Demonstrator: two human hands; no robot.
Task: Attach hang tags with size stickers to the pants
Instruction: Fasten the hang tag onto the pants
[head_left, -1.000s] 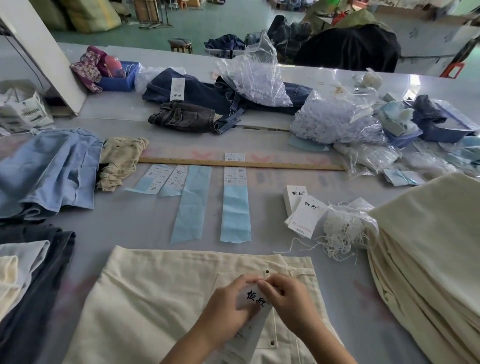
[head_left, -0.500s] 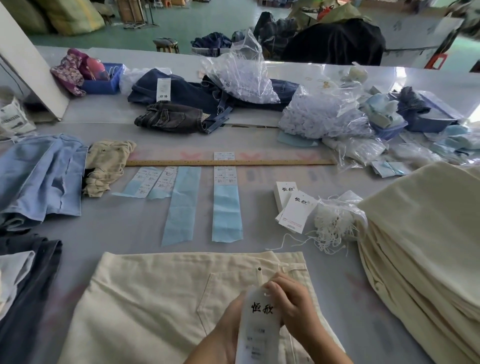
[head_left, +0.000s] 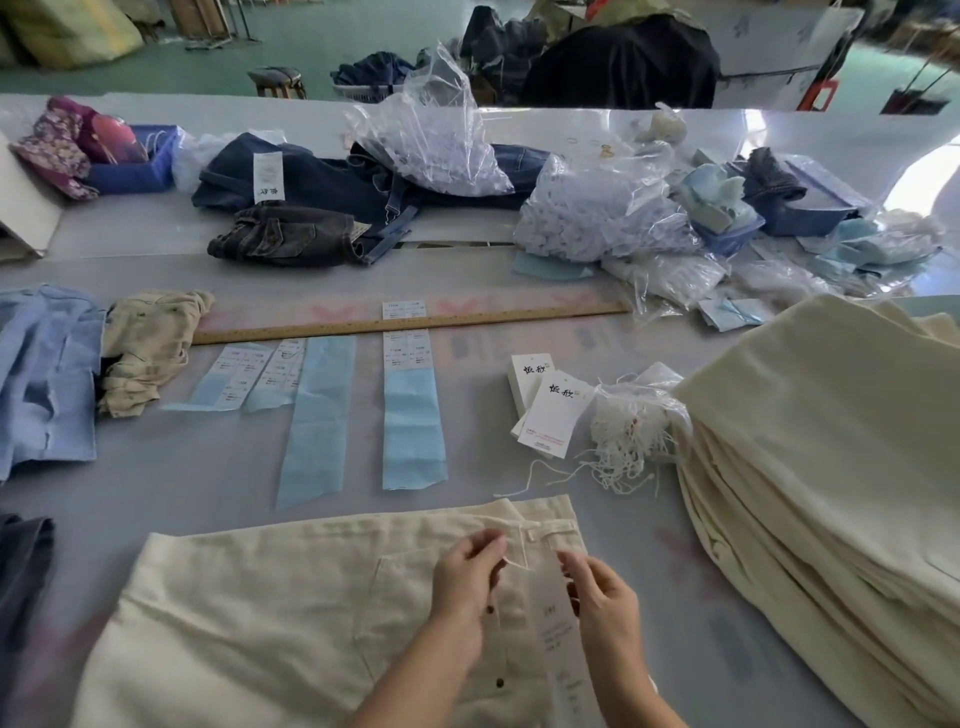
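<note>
Cream pants (head_left: 270, 623) lie flat on the bench at the near edge, waistband away from the viewer, a back pocket and dark buttons showing. A long white hang tag (head_left: 558, 639) lies lengthwise on them near the waistband's right end, its print faint and blurred. A thin white string (head_left: 514, 561) runs from the belt loop area down to the tag's top. More white hang tags (head_left: 545, 400) sit in a small pile farther back, beside a bag of white strings (head_left: 631, 426). Sticker sheets (head_left: 405, 353) on blue backing lie by the ruler.

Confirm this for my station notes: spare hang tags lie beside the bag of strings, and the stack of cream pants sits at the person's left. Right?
Not quite. The head view shows the stack of cream pants at the person's right, not left. The spare hang tags do lie beside the bag of strings.
</note>
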